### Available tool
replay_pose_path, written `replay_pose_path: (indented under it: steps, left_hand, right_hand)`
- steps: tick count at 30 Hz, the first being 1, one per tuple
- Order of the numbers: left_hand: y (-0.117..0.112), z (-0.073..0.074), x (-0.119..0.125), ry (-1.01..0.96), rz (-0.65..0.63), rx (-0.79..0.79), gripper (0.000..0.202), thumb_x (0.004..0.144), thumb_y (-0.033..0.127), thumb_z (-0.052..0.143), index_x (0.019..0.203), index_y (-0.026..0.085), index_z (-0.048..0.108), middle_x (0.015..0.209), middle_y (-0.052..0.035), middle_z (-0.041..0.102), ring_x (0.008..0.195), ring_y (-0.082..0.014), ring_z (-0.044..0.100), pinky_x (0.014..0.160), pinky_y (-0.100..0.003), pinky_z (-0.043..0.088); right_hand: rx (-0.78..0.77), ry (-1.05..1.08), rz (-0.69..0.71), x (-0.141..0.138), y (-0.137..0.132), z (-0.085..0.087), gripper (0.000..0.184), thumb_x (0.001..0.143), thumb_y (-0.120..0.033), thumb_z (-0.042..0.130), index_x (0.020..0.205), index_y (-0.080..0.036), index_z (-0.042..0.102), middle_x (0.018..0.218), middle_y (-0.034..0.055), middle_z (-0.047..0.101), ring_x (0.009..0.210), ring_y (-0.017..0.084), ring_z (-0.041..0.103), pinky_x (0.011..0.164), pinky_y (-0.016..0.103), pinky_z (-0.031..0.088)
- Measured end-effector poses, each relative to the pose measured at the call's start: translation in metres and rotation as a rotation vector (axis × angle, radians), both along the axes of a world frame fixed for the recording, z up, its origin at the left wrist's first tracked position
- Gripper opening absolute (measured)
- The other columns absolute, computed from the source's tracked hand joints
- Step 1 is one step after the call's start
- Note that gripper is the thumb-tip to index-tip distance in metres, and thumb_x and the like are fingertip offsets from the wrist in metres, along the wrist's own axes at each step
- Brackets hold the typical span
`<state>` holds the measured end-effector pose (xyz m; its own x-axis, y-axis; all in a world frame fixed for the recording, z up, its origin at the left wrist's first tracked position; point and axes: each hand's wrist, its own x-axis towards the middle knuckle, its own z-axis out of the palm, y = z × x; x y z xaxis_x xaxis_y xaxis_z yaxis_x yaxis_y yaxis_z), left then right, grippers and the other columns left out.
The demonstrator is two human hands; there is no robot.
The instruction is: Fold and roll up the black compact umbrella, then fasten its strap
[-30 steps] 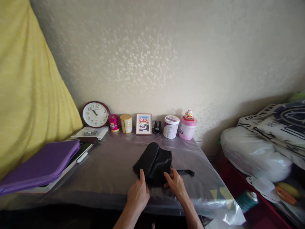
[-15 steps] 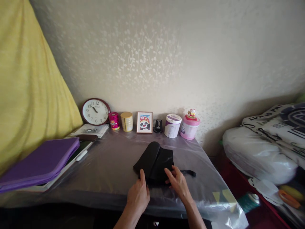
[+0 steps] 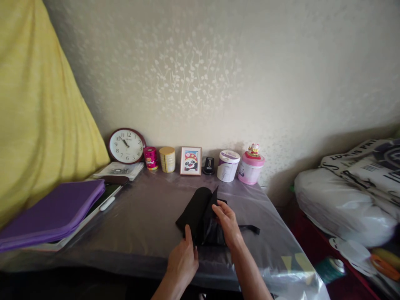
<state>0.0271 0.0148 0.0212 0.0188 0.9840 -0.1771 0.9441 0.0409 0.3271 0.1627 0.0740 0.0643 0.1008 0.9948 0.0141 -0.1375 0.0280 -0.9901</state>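
A folded black pouch (image 3: pixel 194 210) of soft, smooth material lies on the table in front of me, with a thin black strap (image 3: pixel 250 228) trailing out to its right. My right hand (image 3: pixel 227 221) pinches the edge of its right-hand flap (image 3: pixel 212 223) and holds it raised, tilted up from the layer below. At the near left edge, my left hand (image 3: pixel 183 258) steadies the pouch, index finger stretched along the top and the other fingers curled. What lies under the raised flap is too dark to make out.
Along the wall stand a clock (image 3: pixel 127 146), a pink tin (image 3: pixel 151 158), a yellow-lidded can (image 3: pixel 167 159), a panda picture frame (image 3: pixel 191 161), a small black device (image 3: pixel 208 166) and two tubs (image 3: pixel 228 166). A purple folder (image 3: pixel 53 208) lies left; bagged bedding (image 3: pixel 343 204) sits right, beyond the plastic-covered table (image 3: pixel 140 216).
My right hand has moved up and slightly left, taken hold of the pouch's right flap and lifted it. The left hand stays at the near edge. The view has shifted slightly.
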Motion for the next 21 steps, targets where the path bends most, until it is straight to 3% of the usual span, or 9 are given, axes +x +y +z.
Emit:
replay_pose_path:
  steps: [5,9,15,21]
  left_hand:
    - [-0.002,0.0,0.004,0.016,0.001,-0.01,0.059,0.084,0.02,0.034,0.136,0.001,0.012,0.098,-0.0182,0.062,0.084,-0.0213,0.062,0.064,-0.027,0.041]
    - [-0.001,0.002,0.006,0.033,0.001,-0.017,0.057,0.084,0.018,0.032,0.136,0.001,0.013,0.1,-0.0198,0.061,0.085,-0.0213,0.062,0.065,-0.026,0.042]
    - [0.001,-0.001,0.003,0.005,-0.018,-0.027,0.058,0.084,0.018,0.032,0.136,0.001,0.012,0.099,-0.0191,0.062,0.085,-0.0214,0.062,0.066,-0.027,0.042]
    - [-0.007,-0.009,-0.011,-0.137,-0.022,0.048,0.062,0.087,0.028,0.03,0.138,0.007,0.0,0.118,-0.0178,0.054,0.095,-0.0192,0.059,0.077,-0.025,0.042]
  right_hand:
    - [0.055,-0.036,0.04,-0.039,0.024,-0.009,0.034,0.067,-0.04,0.061,0.091,-0.017,0.055,0.054,-0.0075,0.039,0.051,0.008,0.041,0.05,0.019,0.036]
    - [0.086,-0.156,0.11,-0.059,0.042,-0.022,0.029,0.069,-0.037,0.057,0.089,-0.016,0.056,0.052,-0.008,0.04,0.047,0.007,0.038,0.047,0.019,0.033]
    - [0.107,-0.503,0.125,-0.065,0.054,-0.035,0.021,0.071,-0.029,0.055,0.087,-0.016,0.06,0.052,-0.0055,0.05,0.052,0.01,0.046,0.048,0.02,0.034]
    - [0.105,-0.659,0.129,-0.061,0.054,-0.037,0.027,0.073,-0.029,0.054,0.097,-0.016,0.06,0.061,-0.0017,0.061,0.064,0.014,0.057,0.057,0.022,0.039]
